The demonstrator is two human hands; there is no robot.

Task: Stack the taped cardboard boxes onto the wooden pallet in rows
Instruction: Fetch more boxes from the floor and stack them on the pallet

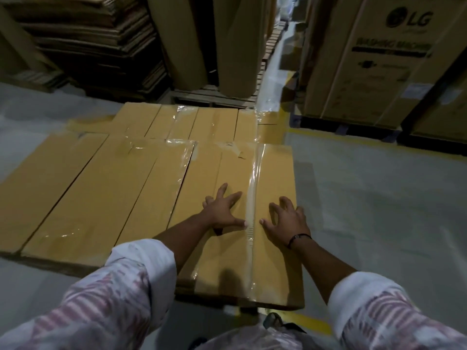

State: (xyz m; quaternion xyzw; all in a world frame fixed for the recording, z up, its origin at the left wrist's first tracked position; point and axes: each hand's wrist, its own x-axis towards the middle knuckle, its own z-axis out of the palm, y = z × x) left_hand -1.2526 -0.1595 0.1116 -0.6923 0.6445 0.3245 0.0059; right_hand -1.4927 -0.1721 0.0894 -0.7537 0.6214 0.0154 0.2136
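Both spread open, gripping nothing, I note: left hand [222,210] & right hand [286,221] press on near-right box [275,170]; its long axis runs near-far, directly under both.

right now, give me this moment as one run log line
left hand: spread flat on nearest taped box, left of tape strip | right hand: pressing same box, right of strip | stage: settling it into row

I am watching the flat tan taped cardboard boxes [101,188] hiding their support; small print on the tall brown printed carton [374,72] is blurring.
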